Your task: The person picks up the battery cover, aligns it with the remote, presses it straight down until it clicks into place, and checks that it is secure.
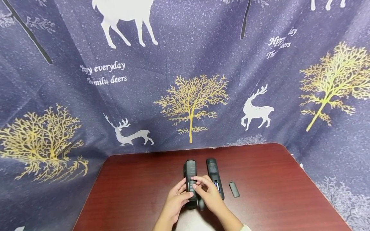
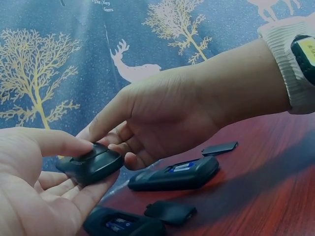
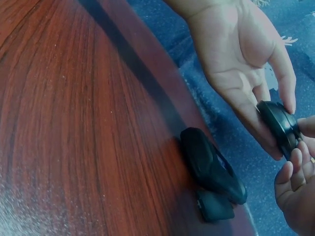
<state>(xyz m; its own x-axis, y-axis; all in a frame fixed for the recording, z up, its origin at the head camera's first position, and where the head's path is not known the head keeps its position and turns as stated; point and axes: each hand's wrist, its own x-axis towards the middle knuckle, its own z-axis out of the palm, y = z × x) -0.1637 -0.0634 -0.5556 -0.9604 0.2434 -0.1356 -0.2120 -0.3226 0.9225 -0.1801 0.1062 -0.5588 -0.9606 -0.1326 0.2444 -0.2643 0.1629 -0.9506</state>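
My left hand grips a black remote control with its back turned up, thumb along the near end. With thumb and fingers my right hand pinches the battery cover at the lower part of that remote. In the left wrist view, the left thumb presses on top of the held remote as the right fingers meet its edge. Below it on the table lies a second remote, its battery compartment uncovered, with a loose cover beside it.
Right of the hands, a third remote lies with batteries showing in its bay. A small loose cover is further right on the reddish wooden table. A blue cloth printed with deer and trees hangs behind the table's back edge.
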